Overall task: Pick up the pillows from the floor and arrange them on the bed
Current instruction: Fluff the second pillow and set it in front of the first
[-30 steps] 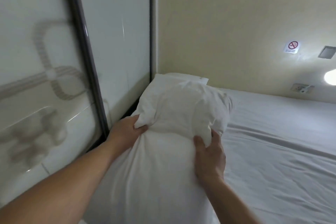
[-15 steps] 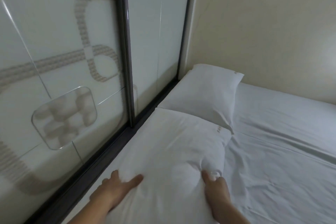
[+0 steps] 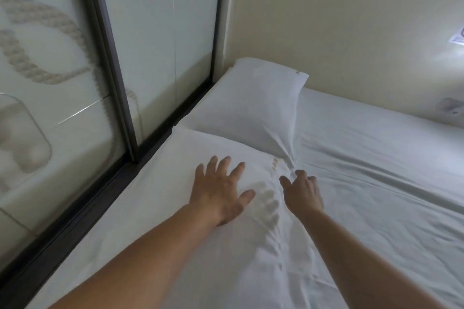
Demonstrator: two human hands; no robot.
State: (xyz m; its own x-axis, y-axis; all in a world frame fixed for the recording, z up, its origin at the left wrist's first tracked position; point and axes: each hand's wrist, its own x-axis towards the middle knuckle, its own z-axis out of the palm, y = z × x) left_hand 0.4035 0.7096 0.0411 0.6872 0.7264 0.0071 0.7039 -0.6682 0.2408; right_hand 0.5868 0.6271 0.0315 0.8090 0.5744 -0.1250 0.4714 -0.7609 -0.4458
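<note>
Left hand (image 3: 221, 195) flat, fingers spread, on near pillow (image 3: 175, 208); right hand (image 3: 302, 193) half-curled at its right edge, grip unclear. Second pillow (image 3: 251, 108) lies beyond both.

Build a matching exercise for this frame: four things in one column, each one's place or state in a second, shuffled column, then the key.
Things
1. far pillow
2. near pillow
3. left hand
4. right hand

Places or states
A. fingers curled at the near pillow's right edge
B. spread flat, palm down, on the near pillow
C. in the corner where the glass panel meets the wall
D. lying along the glass panel, under both hands

Pairs: 1-C, 2-D, 3-B, 4-A
</note>
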